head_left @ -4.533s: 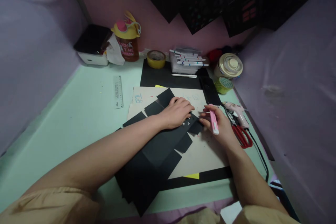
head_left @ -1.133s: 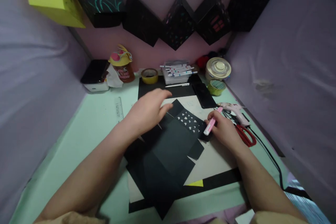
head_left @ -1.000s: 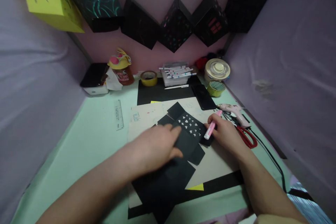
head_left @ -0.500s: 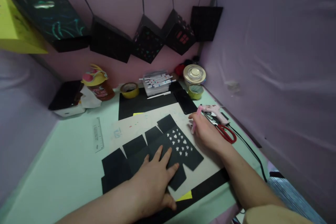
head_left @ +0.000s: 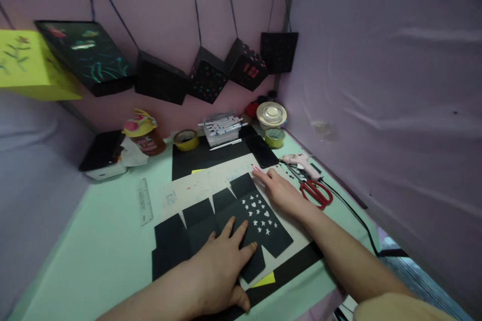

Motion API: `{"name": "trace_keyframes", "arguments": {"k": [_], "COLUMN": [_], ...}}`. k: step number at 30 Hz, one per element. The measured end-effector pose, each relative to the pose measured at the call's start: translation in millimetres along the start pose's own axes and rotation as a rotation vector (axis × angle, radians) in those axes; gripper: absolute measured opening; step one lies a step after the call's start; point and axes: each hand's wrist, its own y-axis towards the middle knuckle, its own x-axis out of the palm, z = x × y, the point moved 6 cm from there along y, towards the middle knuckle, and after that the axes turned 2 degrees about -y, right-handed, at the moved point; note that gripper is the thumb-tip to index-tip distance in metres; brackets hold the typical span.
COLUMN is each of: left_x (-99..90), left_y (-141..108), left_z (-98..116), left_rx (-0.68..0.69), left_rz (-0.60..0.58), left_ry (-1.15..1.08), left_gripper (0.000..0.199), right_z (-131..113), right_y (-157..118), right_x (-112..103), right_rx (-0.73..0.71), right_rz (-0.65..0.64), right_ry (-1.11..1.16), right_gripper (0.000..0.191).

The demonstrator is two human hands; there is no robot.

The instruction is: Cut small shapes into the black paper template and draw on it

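Head view: left hand [head_left: 220,268] fanned flat, fingers apart, on black cut paper [head_left: 235,205] patterned with white stars and hearts; paper lies on a pale board [head_left: 211,180]. Right hand [head_left: 283,191] closed round a slim pink tool [head_left: 258,171] by the paper's far edge. Behind: clear box [head_left: 222,140] heaped with white markers [head_left: 225,124]. Round container [head_left: 271,114], lid on, contents hidden. Yellow-topped bottle [head_left: 147,143], brownish body.
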Motion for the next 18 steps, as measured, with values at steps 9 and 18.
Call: {"name": "trace_keyframes", "arguments": {"k": [9,18], "left_x": [-0.3,0.6], "left_y": [3,9], "left_z": [-7,-10], "left_rx": [0.039,-0.004], "left_rz": [0.126,0.110], "left_ry": [-0.015,0.022], "left_gripper": [0.093,0.101], "right_z": [-3,-23], "right_y": [5,24], "right_x": [11,-26], "right_rx": [-0.079,-0.190], "right_rz": [0.129,0.295], "right_ry": [-0.105,-0.161], "right_gripper": [0.052,0.032]}}
